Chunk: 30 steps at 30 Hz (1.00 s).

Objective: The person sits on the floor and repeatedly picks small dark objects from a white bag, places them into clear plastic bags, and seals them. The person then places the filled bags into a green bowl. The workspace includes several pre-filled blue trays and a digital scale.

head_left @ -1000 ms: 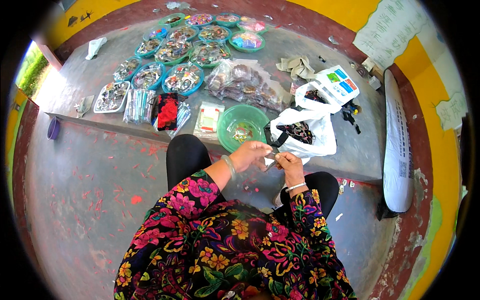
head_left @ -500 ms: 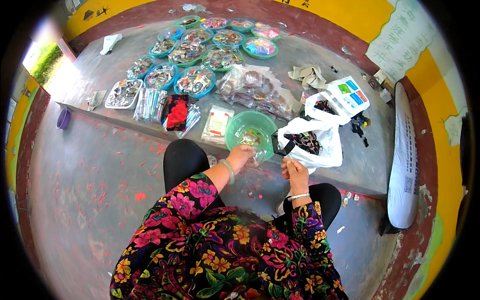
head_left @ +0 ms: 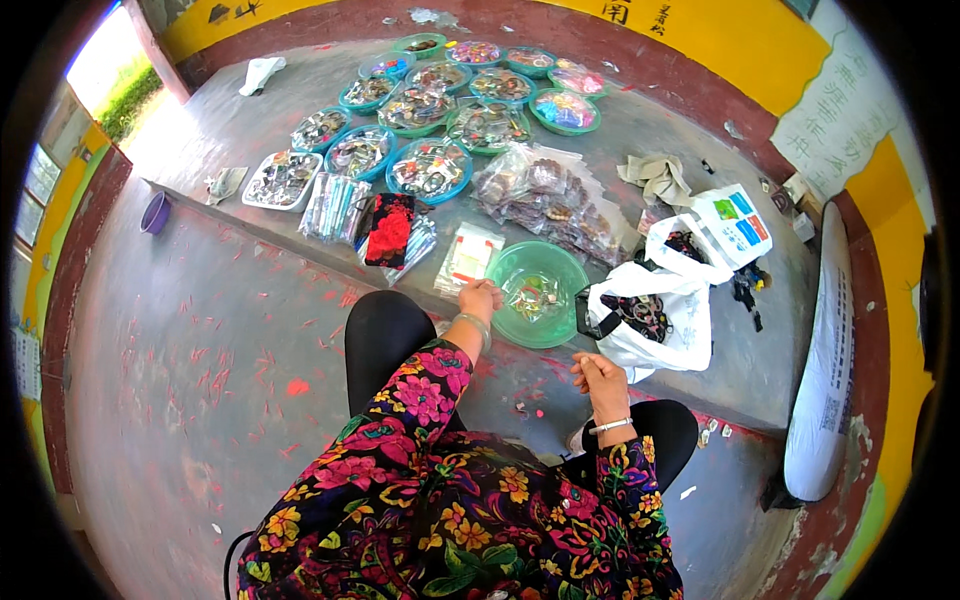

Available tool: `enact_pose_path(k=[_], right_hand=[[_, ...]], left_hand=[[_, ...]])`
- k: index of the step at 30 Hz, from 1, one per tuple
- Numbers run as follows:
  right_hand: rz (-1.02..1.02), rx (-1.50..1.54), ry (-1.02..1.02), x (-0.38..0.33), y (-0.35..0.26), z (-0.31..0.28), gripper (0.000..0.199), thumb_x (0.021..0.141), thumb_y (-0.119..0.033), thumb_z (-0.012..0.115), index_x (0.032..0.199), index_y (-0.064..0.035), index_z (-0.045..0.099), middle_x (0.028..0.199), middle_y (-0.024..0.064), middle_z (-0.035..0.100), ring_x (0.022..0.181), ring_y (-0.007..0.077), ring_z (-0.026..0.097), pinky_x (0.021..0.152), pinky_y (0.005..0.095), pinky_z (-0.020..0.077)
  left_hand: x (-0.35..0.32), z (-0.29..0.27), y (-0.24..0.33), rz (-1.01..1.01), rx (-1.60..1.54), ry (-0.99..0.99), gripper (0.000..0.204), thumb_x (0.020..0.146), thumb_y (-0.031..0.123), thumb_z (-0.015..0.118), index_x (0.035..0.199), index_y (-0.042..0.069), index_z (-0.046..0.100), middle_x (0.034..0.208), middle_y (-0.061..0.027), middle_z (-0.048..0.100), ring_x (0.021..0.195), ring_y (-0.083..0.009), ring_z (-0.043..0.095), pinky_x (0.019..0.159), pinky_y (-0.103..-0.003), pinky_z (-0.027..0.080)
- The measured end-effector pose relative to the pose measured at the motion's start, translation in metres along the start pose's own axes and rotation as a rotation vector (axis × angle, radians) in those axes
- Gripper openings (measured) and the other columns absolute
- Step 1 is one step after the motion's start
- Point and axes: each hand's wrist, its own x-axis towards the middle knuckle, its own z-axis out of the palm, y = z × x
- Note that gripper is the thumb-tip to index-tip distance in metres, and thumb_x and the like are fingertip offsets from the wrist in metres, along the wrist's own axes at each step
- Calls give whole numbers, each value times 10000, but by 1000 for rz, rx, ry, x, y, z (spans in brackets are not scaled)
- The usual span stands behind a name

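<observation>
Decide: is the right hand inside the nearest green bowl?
No, the right hand appears outside the green bowl, beyond its near rim.

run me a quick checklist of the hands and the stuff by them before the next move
1. Green basin sitting upright: ok, on the raised ledge.
2. Small pieces inside the basin: ok, they lie on its bottom.
3. Nearer white bag open: ok, dark patterned items show in its mouth.
4. Left hand clear of the flat packets: cannot tell, it overlaps their near edge in view.
5. Right hand empty: cannot tell, it is curled.
</observation>
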Motion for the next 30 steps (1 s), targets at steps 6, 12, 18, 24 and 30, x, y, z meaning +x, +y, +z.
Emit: enact_pose_path(k=[6, 12, 18, 24, 30], right_hand=[[-14, -117, -57, 0, 3, 7, 188, 850, -123, 502, 928, -14, 635, 737, 18, 617, 575, 63, 543, 495, 199, 405], [1, -180, -88, 4, 8, 3, 191, 845, -130, 509, 937, -19, 635, 736, 22, 629, 581, 70, 557, 499, 207, 421], [36, -198, -120, 7, 11, 3, 189, 847, -133, 510, 933, -20, 634, 746, 27, 636, 578, 66, 555, 503, 204, 422], [92, -165, -106, 8, 16, 2, 184, 858, -133, 510, 927, -12, 631, 748, 23, 629, 568, 59, 536, 498, 191, 405], [81, -181, -139, 8, 16, 2, 186, 855, -143, 516, 925, -20, 637, 731, 15, 628, 567, 54, 538, 492, 190, 403]], left_hand=[[60, -37, -25, 227, 242, 344, 213, 809, 97, 507, 994, 2, 550, 782, -160, 613, 682, -258, 596, 622, -341, 485], [75, -46, -33, 199, 495, 575, 344, 754, 153, 557, 1056, -11, 559, 943, -215, 611, 878, -342, 587, 774, -378, 460], [80, -36, -23, 177, 502, 733, 423, 719, 159, 628, 1086, -25, 528, 1008, -228, 590, 906, -346, 586, 780, -399, 459], [77, -19, 0, 21, 263, 637, 354, 723, 85, 623, 1036, -46, 523, 922, -195, 609, 753, -298, 613, 667, -394, 483], [108, -34, -14, -92, 17, 597, 167, 751, 36, 551, 898, -44, 563, 845, -172, 613, 688, -284, 610, 631, -388, 488]])
